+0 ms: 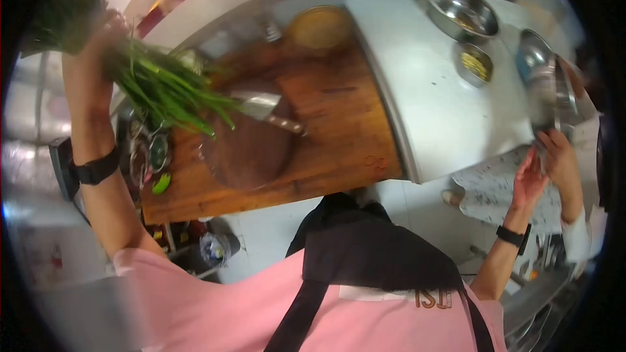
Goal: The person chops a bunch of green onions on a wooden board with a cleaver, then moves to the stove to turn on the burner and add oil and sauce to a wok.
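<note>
The left hand is gripping a bunch of long greens, its blurred fingers closing around the middle, tips hanging near the cleaver. The left arm is stretching forward; the right hand is extending loosely straightened fingers beside a co-worker's hand.
</note>
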Action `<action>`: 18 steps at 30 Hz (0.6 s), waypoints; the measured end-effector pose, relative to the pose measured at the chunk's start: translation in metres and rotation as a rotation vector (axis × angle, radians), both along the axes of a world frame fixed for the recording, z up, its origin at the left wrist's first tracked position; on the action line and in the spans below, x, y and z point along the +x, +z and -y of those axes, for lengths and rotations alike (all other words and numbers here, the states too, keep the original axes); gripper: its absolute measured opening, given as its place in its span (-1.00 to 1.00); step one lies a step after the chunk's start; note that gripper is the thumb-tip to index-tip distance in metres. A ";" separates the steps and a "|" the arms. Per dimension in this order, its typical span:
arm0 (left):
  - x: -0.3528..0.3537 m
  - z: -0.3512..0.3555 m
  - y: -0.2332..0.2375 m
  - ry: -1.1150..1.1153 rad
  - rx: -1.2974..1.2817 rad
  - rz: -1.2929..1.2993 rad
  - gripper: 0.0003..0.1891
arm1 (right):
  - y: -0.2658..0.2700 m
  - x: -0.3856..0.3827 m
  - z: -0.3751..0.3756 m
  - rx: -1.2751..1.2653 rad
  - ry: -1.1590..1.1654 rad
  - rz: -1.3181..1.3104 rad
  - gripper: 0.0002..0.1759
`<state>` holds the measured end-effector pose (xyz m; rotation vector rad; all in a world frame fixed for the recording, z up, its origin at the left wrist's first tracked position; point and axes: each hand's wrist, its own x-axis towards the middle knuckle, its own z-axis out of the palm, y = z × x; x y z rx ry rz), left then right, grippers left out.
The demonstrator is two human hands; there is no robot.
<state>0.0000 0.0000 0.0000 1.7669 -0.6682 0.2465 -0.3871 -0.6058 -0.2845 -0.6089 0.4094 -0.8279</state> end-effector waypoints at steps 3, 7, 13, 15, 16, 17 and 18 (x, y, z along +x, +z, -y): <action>-0.042 -0.053 0.004 0.289 0.183 0.011 -0.56 | -0.042 0.025 -0.043 -0.204 0.057 -0.253 -0.74; -0.106 -0.090 0.029 0.713 0.945 0.267 -0.56 | -0.056 0.094 -0.206 -0.453 0.524 -0.375 -0.87; -0.117 -0.144 -0.113 0.521 1.399 0.023 -0.60 | -0.032 0.177 -0.328 -1.384 0.784 -0.432 -0.68; -0.098 -0.141 -0.183 0.488 1.371 -0.070 -0.77 | -0.049 0.217 -0.361 -1.747 0.626 -0.230 -0.57; -0.085 -0.136 -0.220 0.484 1.355 -0.134 -0.78 | -0.058 0.237 -0.376 -1.786 0.629 -0.231 -0.53; -0.077 -0.119 -0.241 0.477 1.358 -0.220 -0.79 | -0.068 0.257 -0.389 -1.829 0.631 -0.242 -0.48; -0.063 -0.114 -0.273 0.443 1.336 -0.290 -0.80 | -0.080 0.271 -0.401 -1.851 0.626 -0.277 -0.48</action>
